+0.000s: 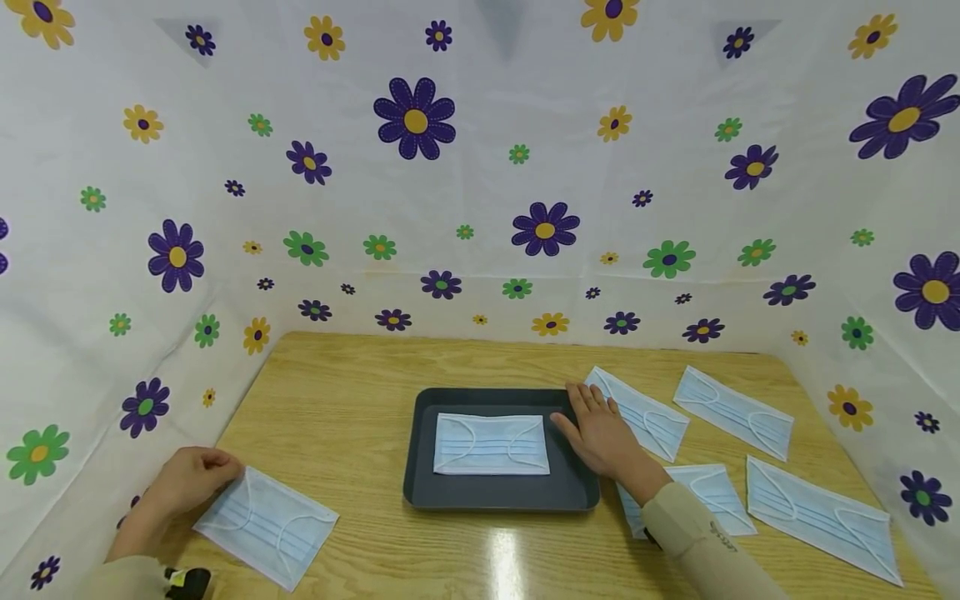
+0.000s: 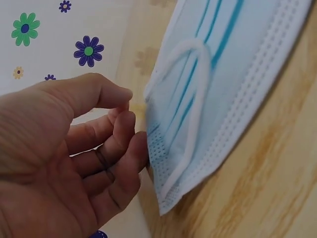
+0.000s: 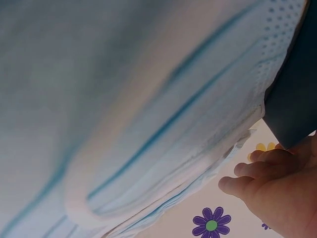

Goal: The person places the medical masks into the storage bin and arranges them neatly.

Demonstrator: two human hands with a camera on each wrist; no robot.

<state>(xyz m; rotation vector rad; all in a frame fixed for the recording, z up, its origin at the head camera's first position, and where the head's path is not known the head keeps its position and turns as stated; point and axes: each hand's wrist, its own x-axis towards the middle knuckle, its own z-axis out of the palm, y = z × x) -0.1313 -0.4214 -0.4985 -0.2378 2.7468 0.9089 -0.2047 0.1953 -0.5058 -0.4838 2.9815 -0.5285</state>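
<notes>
A light-blue pleated face mask (image 1: 266,527) with white ear loops lies on the table at the left. My left hand (image 1: 191,481) is at its upper-left corner. In the left wrist view, the thumb and fingers (image 2: 121,124) are loosely curled beside the mask's short edge (image 2: 156,158), with no mask seen between the tips. Another face mask (image 1: 491,446) lies flat in a dark grey tray (image 1: 502,498) at the centre. My right hand (image 1: 603,433) rests at the tray's right side, fingers extended. The tray's dark side (image 3: 297,94) shows above these fingers (image 3: 247,183) in the right wrist view.
Several more masks lie right of the tray: one behind the right hand (image 1: 656,425), one under the right forearm (image 1: 716,496), one farther back (image 1: 735,412) and one near the right edge (image 1: 825,517). Flower-print cloth (image 1: 480,192) walls the wooden table (image 1: 337,375) on three sides.
</notes>
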